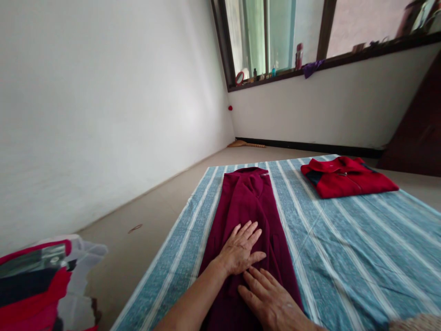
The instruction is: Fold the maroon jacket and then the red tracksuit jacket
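Note:
A maroon garment [241,202], which looks like a long-sleeved top or jacket, lies folded into a long narrow strip with its neck end at the far side. My left hand [241,249] rests flat on its middle, fingers stretched and slightly spread. Just nearer and to the right, my right hand [270,296] lies palm down on the same cloth, its fingertips close to the left thumb. Neither hand grips anything. The near end of the garment is partly hidden by my arms and cut off by the frame.
A blue-and-white striped sheet [310,257] covers the surface below. On its far right sits a folded red jacket [347,177] with dark patches. Low at the left, red and dark clothes [37,294] lie with white plastic. A window sill [282,76] holds bottles and a mirror.

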Motion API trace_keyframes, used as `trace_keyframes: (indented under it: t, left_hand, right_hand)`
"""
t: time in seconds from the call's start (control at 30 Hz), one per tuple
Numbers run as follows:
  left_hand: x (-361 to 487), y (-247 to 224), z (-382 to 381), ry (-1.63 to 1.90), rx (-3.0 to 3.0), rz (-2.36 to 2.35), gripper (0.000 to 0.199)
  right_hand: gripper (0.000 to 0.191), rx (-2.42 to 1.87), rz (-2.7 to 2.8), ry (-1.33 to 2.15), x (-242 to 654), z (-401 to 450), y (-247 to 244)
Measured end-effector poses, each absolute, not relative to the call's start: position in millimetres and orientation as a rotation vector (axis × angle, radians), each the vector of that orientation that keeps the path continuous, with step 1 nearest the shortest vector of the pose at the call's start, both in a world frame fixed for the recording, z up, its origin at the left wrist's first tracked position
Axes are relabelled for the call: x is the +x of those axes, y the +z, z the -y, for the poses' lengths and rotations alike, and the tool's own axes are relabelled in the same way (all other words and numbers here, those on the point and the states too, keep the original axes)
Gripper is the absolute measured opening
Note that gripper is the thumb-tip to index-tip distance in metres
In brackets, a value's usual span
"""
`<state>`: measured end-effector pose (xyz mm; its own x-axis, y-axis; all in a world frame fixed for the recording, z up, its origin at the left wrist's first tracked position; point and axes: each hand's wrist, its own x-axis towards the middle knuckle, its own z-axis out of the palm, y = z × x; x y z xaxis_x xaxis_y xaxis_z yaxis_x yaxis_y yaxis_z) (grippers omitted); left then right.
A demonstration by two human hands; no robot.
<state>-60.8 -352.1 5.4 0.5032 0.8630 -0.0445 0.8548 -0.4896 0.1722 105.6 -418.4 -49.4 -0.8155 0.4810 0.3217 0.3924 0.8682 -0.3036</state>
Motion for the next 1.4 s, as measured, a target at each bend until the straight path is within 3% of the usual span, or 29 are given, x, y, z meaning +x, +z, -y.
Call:
trace_keyframes:
  t: [0.47, 0.87, 1.4]
  left_hand:
    - [-57, 13, 352, -0.030, 2.521, -1.528, 0.067]
    - [-57, 6, 307, 0.005, 2.609, -1.630, 0.055]
    - [-61, -1, 306, 0.017, 2.580, -1.620, 0.057]
  right_hand:
    - [0.038, -0.609, 2.569, 0.013, 97, 415, -65]
    - [0.031, -0.539, 2.201, -0.267, 85, 406, -93]
    - [0.027, -0.533, 2.123, -0.346, 80, 405, -93]
